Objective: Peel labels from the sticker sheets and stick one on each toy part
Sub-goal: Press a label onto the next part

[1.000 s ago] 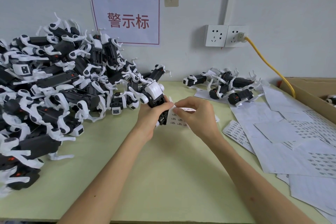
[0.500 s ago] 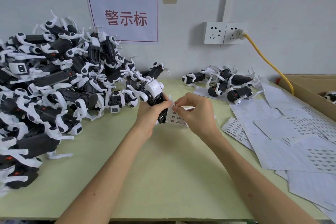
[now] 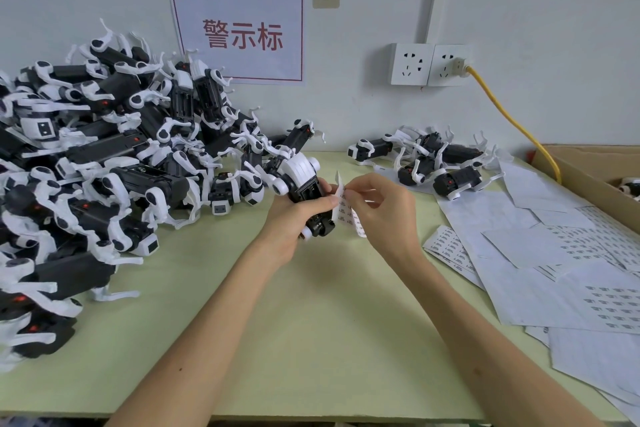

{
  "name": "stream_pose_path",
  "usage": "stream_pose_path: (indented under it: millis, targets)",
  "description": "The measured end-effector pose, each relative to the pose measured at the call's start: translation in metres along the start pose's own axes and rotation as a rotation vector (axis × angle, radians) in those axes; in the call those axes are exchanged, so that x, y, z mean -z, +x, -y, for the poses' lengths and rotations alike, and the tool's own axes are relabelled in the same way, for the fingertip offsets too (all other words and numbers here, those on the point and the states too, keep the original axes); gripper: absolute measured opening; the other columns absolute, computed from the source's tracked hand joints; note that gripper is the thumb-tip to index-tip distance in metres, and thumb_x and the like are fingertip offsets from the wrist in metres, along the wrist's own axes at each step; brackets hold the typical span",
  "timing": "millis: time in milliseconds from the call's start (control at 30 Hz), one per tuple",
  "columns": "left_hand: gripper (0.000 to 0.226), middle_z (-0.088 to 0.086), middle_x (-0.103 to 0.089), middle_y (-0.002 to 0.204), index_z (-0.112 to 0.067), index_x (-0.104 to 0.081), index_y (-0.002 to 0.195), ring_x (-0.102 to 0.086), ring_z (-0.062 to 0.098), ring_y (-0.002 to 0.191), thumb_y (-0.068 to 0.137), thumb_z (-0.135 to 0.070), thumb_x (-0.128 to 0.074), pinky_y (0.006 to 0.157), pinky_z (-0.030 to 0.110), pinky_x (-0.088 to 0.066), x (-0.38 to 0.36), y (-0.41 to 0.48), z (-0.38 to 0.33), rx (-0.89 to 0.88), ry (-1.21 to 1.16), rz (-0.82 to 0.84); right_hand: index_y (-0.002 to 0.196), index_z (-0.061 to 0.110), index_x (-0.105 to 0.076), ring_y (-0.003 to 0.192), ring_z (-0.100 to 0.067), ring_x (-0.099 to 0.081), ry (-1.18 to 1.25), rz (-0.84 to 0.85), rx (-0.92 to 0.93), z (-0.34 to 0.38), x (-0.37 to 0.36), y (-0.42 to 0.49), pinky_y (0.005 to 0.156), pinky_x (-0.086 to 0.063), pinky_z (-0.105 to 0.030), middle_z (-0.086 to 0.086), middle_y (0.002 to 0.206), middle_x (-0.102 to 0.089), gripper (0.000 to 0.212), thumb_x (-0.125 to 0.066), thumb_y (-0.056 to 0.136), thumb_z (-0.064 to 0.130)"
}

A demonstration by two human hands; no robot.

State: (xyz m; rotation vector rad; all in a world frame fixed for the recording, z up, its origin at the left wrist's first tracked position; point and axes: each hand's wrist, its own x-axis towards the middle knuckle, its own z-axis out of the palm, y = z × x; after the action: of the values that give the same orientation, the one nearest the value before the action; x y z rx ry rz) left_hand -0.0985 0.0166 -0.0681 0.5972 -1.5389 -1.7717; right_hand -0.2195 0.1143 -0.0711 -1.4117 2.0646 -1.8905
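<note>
Left hand [image 3: 294,218] fingers clamped round black-and-white plastic toy part [image 3: 303,180]. Right hand [image 3: 384,211] fingers pinch small white paper sticker strip [image 3: 349,217] beside left thumb. Peel slowly, then press label flat.

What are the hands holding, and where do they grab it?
The left hand grips a black-and-white plastic toy part round its black body. The right hand pinches a small white paper sticker strip near its top.
</note>
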Motion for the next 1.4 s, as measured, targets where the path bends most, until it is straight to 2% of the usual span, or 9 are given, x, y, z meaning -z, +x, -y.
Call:
stream_pose_path:
  millis: [67, 133, 300, 500, 700, 1033, 1200, 1333, 1400]
  targets:
    - [0.015, -0.006, -0.07, 0.082, -0.031, -0.071, 0.069, -0.064, 0.015, 0.08, 0.064, -0.021, -0.082, 0.072, 0.038, -0.042, -0.0018, -0.0004, -0.0004, 0.0, -0.012, -0.038, 0.09, 0.01, -0.076, 0.081, -0.005, -0.071, 0.015, 0.017, 0.005, 0.0017, -0.0003, -0.0004, 0.072, -0.049, -0.011, 0.008, 0.086, -0.074, 0.01, -0.07, 0.09, 0.002]
    - [0.017, -0.003, -0.069, 0.081, -0.028, -0.07, 0.072, -0.062, 0.02, 0.081, 0.064, -0.02, -0.082, 0.076, 0.042, -0.038, -0.0007, -0.0001, -0.0016, -0.002, -0.053, -0.072, 0.09, 0.011, -0.076, 0.081, -0.005, -0.072, 0.035, 0.043, 0.025, 0.0031, -0.0015, -0.0014, 0.075, -0.051, -0.013, 0.007, 0.087, -0.075, 0.011, -0.07, 0.09, 0.002]
    - [0.018, 0.002, -0.067, 0.077, -0.025, -0.067, 0.072, -0.065, 0.02, 0.068, 0.069, -0.013, -0.08, 0.057, 0.03, -0.043, 0.0049, 0.0017, -0.0037, -0.034, -0.097, -0.079, 0.096, 0.014, -0.079, 0.085, -0.002, -0.072, 0.067, 0.075, 0.051, 0.0036, -0.0039, -0.0049, 0.081, -0.051, -0.011, 0.008, 0.093, -0.076, 0.016, -0.071, 0.09, 0.001]
    - [0.017, -0.002, -0.065, 0.075, -0.026, -0.067, 0.073, -0.061, 0.015, 0.066, 0.065, -0.02, -0.08, 0.054, 0.025, -0.043, 0.0028, 0.0005, -0.003, -0.02, -0.056, -0.064, 0.088, 0.013, -0.078, 0.082, -0.006, -0.073, 0.101, 0.08, 0.038, 0.0034, -0.0026, -0.0042, 0.079, -0.054, -0.015, 0.009, 0.086, -0.077, 0.004, -0.077, 0.088, 0.009]
    - [0.015, -0.004, -0.069, 0.079, -0.026, -0.07, 0.07, -0.067, 0.011, 0.077, 0.068, -0.019, -0.082, 0.073, 0.027, -0.05, 0.0046, 0.0016, 0.0008, -0.043, 0.011, -0.037, 0.084, 0.014, -0.08, 0.076, -0.003, -0.073, 0.089, 0.074, 0.017, 0.0016, 0.0009, -0.0035, 0.073, -0.051, -0.01, 0.012, 0.078, -0.076, 0.003, -0.082, 0.085, 0.016]
    - [0.017, -0.005, -0.069, 0.077, -0.03, -0.07, 0.07, -0.063, 0.019, 0.079, 0.068, -0.02, -0.083, 0.076, 0.044, -0.035, 0.0011, -0.0039, -0.0021, -0.039, 0.024, -0.016, 0.076, 0.014, -0.079, 0.071, 0.0, -0.072, 0.055, 0.014, 0.031, 0.0055, 0.001, -0.0037, 0.068, -0.051, -0.01, 0.015, 0.074, -0.075, 0.017, -0.071, 0.083, 0.001]
    - [0.019, -0.005, -0.069, 0.078, -0.026, -0.069, 0.073, -0.067, 0.013, 0.074, 0.069, -0.01, -0.079, 0.066, 0.03, -0.049, -0.0014, -0.0028, -0.0018, -0.043, -0.028, -0.049, 0.081, 0.012, -0.078, 0.073, -0.002, -0.071, 0.039, -0.023, 0.001, 0.0054, 0.0008, -0.0012, 0.074, -0.055, -0.015, 0.012, 0.076, -0.075, 0.013, -0.069, 0.086, 0.003]
    - [0.027, -0.006, -0.07, 0.074, -0.023, -0.067, 0.074, -0.066, 0.009, 0.065, 0.082, 0.001, -0.077, 0.046, 0.016, -0.044, -0.0014, 0.0007, -0.0006, 0.006, -0.007, -0.212, 0.086, 0.01, -0.077, 0.075, -0.009, -0.073, 0.041, -0.07, -0.031, 0.0049, 0.0013, 0.0021, 0.075, -0.056, -0.021, 0.005, 0.078, -0.076, 0.009, -0.069, 0.089, 0.007]
    - [0.025, -0.004, -0.07, 0.074, -0.021, -0.068, 0.075, -0.067, 0.01, 0.069, 0.083, 0.001, -0.077, 0.052, 0.018, -0.05, 0.0001, 0.0029, 0.0003, 0.047, -0.01, -0.309, 0.088, 0.009, -0.075, 0.07, -0.011, -0.074, 0.078, -0.067, -0.048, 0.0046, 0.003, 0.0038, 0.069, -0.054, -0.02, 0.002, 0.077, -0.075, 0.008, -0.068, 0.09, 0.005]
